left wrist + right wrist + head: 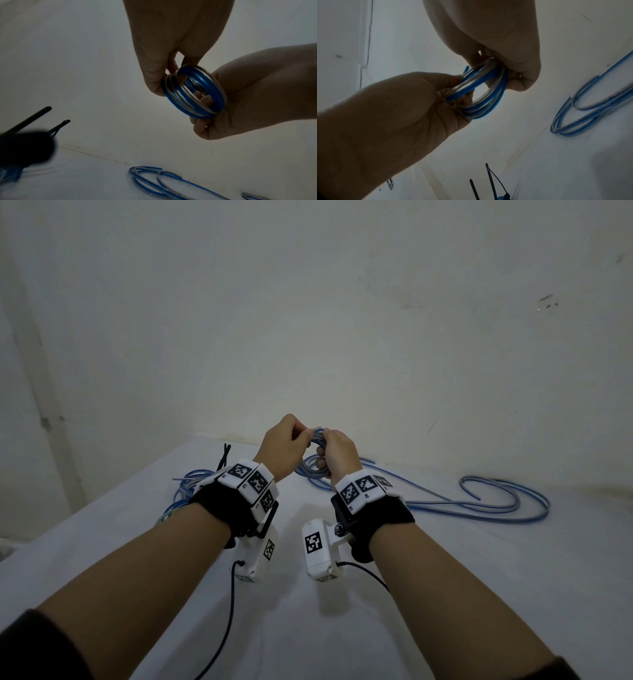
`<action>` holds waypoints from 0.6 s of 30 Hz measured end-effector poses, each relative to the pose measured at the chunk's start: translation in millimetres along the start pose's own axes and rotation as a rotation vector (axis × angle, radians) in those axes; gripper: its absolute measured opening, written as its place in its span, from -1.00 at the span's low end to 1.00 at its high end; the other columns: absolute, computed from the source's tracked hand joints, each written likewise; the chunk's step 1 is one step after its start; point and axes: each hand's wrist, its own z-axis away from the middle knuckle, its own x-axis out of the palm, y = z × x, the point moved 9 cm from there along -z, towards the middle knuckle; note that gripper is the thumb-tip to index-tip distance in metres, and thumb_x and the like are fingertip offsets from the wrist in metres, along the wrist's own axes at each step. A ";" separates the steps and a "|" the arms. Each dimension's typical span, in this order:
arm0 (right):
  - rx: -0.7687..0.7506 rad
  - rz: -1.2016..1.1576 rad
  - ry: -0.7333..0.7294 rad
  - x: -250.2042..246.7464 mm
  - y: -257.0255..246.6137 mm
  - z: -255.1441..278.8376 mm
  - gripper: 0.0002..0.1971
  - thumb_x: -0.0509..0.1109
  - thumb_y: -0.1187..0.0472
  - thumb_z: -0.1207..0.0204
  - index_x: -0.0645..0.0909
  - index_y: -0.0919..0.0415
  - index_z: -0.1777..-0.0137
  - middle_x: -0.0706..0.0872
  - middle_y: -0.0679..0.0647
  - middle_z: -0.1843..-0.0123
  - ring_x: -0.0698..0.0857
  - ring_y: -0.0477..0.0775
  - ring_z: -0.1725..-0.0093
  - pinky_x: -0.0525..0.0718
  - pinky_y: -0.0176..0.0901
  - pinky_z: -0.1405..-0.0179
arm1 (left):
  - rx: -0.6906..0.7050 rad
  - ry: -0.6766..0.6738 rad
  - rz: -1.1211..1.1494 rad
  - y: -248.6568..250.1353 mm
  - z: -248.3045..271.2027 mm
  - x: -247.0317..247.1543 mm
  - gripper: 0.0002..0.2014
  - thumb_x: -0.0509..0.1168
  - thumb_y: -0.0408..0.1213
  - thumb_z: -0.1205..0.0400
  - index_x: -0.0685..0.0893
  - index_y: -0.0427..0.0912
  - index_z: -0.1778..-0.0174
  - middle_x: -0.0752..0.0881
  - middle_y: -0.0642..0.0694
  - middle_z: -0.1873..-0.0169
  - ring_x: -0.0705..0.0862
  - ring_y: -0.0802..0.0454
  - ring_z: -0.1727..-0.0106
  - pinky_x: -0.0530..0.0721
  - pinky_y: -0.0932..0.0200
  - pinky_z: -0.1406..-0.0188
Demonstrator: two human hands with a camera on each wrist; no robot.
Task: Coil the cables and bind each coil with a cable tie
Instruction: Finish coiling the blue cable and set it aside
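Now both hands grip the coil (317,451), held above the table (445,577): left hand (281,447) pinching its top, right hand (339,455) clasping its side. Keep the loops tight together while reaching left for a tie (224,456).

Both hands, left (281,445) and right (337,455), meet above the far middle of the counter (445,594), closing that gap with the coil (313,453) between them. The near half of the counter lies bare, crossed only by the wrist rigs' thin black leads (231,604). To the right, loose cable (493,501) sprawls in loops. To the left, a cable heap (186,487) and black ties (224,455) (standing up from it) block the way. The wall (342,320) bounds the far edge.
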 end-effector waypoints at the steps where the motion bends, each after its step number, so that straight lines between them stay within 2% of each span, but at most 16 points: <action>1: -0.011 0.006 0.007 -0.7 0.2 -0.8 -0.74 0.06 0.27 -0.64 0.41 0.20 0.29 0.34 0.10 0.43 0.24 0.00 0.53 0.21 -0.27 0.60 | -0.006 -0.016 -0.003 -0.6 0.4 1.9 -0.90 0.18 -0.29 -0.66 0.50 -0.22 0.13 0.68 -0.14 0.20 0.51 0.04 0.30 0.46 0.21 0.27; 6: -0.045 0.041 0.025 -1.6 -1.0 -2.9 -0.73 0.08 0.28 -0.62 0.41 0.17 0.33 0.37 0.10 0.41 0.27 0.01 0.52 0.22 -0.26 0.60 | 0.004 -0.039 -0.065 1.4 -0.4 3.5 -0.87 0.15 -0.24 -0.70 0.46 -0.23 0.10 0.63 -0.03 0.28 0.48 0.14 0.37 0.39 0.28 0.38; 10: -0.057 0.023 0.004 1.2 -2.0 2.7 -0.73 0.13 0.03 -0.68 0.51 0.14 0.17 0.42 0.02 0.40 0.29 -0.05 0.54 0.27 -0.31 0.64 | -0.002 -0.044 -0.106 1.6 -3.1 2.5 -0.85 0.15 -0.23 -0.70 0.48 -0.24 0.10 0.65 -0.05 0.27 0.48 0.16 0.36 0.40 0.29 0.37; 12: -0.107 0.056 -0.014 3.1 -3.8 3.0 -0.73 0.20 -0.02 -0.65 0.55 0.13 0.15 0.50 -0.05 0.39 0.34 -0.08 0.51 0.34 -0.30 0.54 | -0.015 -0.045 -0.110 0.1 -3.9 2.2 -0.83 0.15 -0.21 -0.70 0.49 -0.25 0.10 0.66 -0.07 0.25 0.50 0.13 0.35 0.42 0.27 0.36; 15: -0.184 0.071 -0.007 2.4 -7.5 2.0 -0.78 0.29 0.09 -0.62 0.56 0.09 0.26 0.59 -0.08 0.32 0.44 -0.14 0.39 0.39 -0.25 0.31 | -0.027 -0.045 -0.091 -1.6 -4.5 2.3 -0.84 0.16 -0.22 -0.69 0.49 -0.25 0.10 0.68 -0.10 0.22 0.53 0.06 0.29 0.47 0.23 0.31; 18: -0.177 0.037 0.011 -0.6 -9.7 1.5 -0.77 0.29 0.18 -0.61 0.55 0.12 0.30 0.53 -0.07 0.38 0.43 -0.14 0.41 0.37 -0.28 0.35 | -0.023 -0.046 -0.046 -1.6 -3.0 2.6 -0.84 0.18 -0.21 -0.68 0.50 -0.24 0.09 0.69 -0.09 0.21 0.55 0.09 0.31 0.49 0.23 0.30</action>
